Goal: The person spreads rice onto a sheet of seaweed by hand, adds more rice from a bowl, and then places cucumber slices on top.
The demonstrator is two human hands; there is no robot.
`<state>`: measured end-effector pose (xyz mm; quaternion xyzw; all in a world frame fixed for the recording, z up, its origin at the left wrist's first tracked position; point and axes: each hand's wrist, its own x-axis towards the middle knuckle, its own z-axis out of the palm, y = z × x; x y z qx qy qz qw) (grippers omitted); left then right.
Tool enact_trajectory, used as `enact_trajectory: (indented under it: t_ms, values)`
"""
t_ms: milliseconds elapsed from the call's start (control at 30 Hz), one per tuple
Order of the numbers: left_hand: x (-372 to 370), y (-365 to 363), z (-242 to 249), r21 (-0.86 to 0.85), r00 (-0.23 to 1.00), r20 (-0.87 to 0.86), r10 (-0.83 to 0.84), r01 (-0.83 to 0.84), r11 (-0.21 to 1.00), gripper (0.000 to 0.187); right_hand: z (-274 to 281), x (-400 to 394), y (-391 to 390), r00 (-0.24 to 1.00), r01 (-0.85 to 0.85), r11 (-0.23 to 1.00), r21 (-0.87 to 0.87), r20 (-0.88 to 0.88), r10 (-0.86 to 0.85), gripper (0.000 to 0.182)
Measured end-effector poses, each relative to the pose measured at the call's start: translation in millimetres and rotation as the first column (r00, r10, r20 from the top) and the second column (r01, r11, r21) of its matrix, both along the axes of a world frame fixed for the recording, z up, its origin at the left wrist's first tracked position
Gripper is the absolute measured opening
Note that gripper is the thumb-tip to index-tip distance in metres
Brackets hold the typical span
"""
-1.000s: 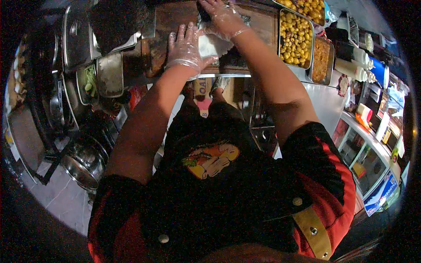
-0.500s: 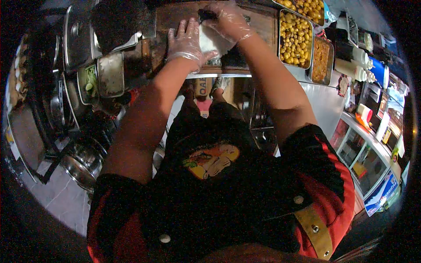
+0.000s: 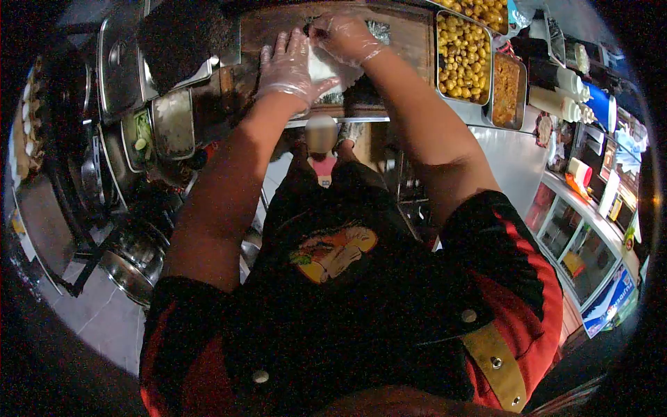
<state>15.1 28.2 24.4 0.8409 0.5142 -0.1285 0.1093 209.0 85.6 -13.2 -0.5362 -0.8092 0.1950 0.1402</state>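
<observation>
On the wooden counter (image 3: 257, 42) I see my gloved left hand (image 3: 288, 66) lying open, fingers spread flat, pressing the left edge of the white wrap (image 3: 321, 66). Just right of it my gloved right hand (image 3: 344, 35) is curled, fingertips pinching the wrap's upper edge over a dark filling. The wrap lies pale and partly folded on foil (image 3: 379, 29), between both hands. Further right sits a tray of chickpeas (image 3: 462, 55).

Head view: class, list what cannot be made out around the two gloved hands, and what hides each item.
- White wrap: contents hidden by the left hand and right hand, head view.
- Dark item at the right fingertips: too small to identify.
- Wooden board: far end cut off by the top edge.
- Blurred patch under the counter: unreadable.
</observation>
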Motion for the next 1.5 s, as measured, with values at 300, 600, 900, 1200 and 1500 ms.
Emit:
enact_trajectory:
  t_ms: [300,600,900,1200,1500]
  values:
    - [-1.4,1.0,-14.4,0.041,0.991,0.131,0.021,-0.026,0.999,0.125,1.4,3.5,-14.4,0.997,0.000,0.997,0.074,-0.072,0.005,0.034]
    - [-0.8,8.3,-16.1,0.060,0.999,0.040,-0.008,0.006,0.998,0.122,-0.7,-2.0,-10.1,0.995,0.050,0.997,0.050,-0.087,-0.046,0.026]
    - [-8.1,13.6,-21.2,0.103,0.994,0.107,-0.037,0.026,0.994,0.119,14.3,-2.9,-8.6,0.955,0.078,0.992,-0.099,-0.279,-0.103,0.048]
    - [-3.5,11.7,-1.9,0.022,0.999,-0.003,-0.039,0.039,0.999,0.111,23.2,-18.7,-67.5,0.961,-0.017,0.992,0.128,0.274,-0.019,0.061]
    - [-12.5,1.1,-1.4,0.003,0.996,-0.030,-0.083,0.083,0.997,0.086,26.8,-47.7,-100.4,0.937,0.102,0.994,0.032,0.333,-0.106,0.074]
